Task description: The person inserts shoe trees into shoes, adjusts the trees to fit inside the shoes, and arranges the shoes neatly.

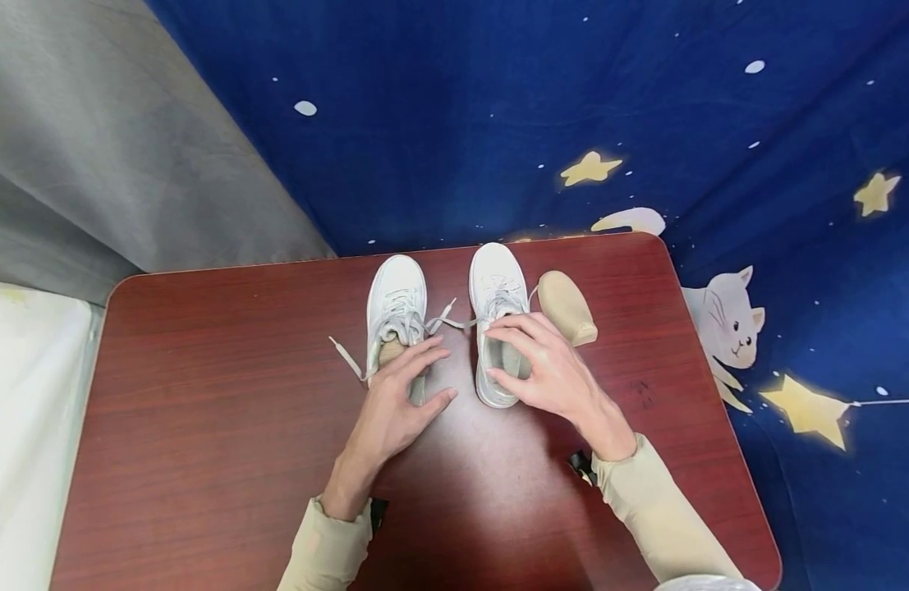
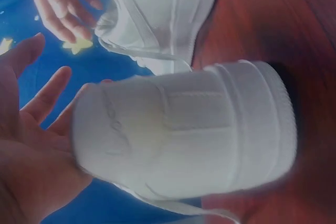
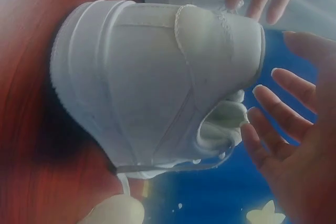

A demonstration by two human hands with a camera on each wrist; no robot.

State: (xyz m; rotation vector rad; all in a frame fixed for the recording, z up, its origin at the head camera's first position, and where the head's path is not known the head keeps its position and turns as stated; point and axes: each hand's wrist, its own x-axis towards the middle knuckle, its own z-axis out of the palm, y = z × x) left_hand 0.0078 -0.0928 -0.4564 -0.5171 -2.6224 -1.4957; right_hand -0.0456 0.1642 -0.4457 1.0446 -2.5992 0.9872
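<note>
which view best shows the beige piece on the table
The head view, where the beige piece appears almost whole. The right wrist catches only part, at the bottom edge; the left wrist doesn't show it.

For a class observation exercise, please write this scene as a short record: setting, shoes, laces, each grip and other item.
Setting: red-brown table; starry blue curtain behind
Shoes: left shoe and right shoe, both white, toes away from the person
Laces: loose ends trailing
Left grip: near left shoe's heel end, holding nothing
Right grip: near right shoe's opening, holding nothing
Contact: cannot tell
Other item: beige pad, right of right shoe
</note>
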